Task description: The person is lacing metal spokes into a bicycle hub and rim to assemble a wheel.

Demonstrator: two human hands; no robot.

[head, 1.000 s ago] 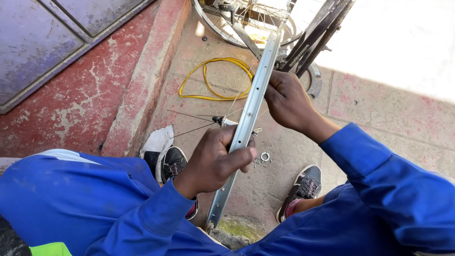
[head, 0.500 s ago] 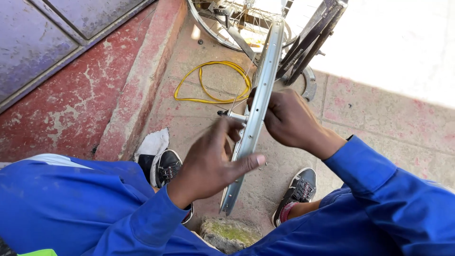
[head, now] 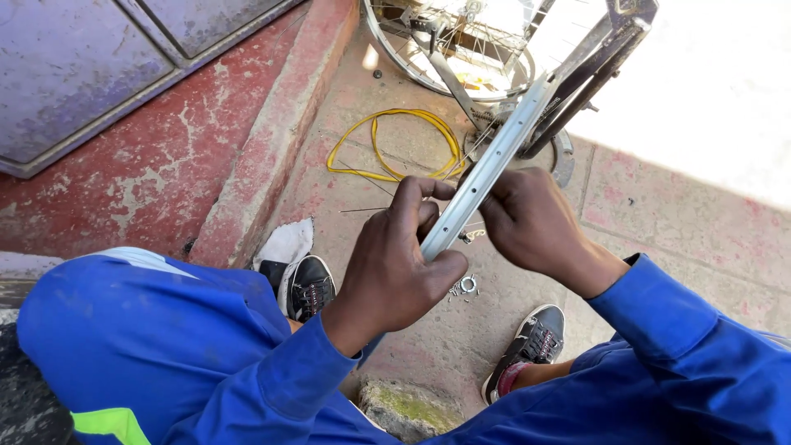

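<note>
Silver metal bicycle wheel rim (head: 494,161), slanting up and away between my knees above the paving. My left hand (head: 404,264) has its grip clamped around the rim's lower part; my right hand (head: 527,222) clasps it just above. Yellow cable loop (head: 395,144) lies on the ground beyond.

We note rim (head: 493,165) lower stretch hidden behind left hand (head: 404,264). Right hand (head: 531,222) fingertips concealed behind rim. Far spoked wheel (head: 449,49) cut off by top edge. Small metal parts (head: 465,286) on near pavement too small to identify. Far right ground overexposed, detail lost.
</note>
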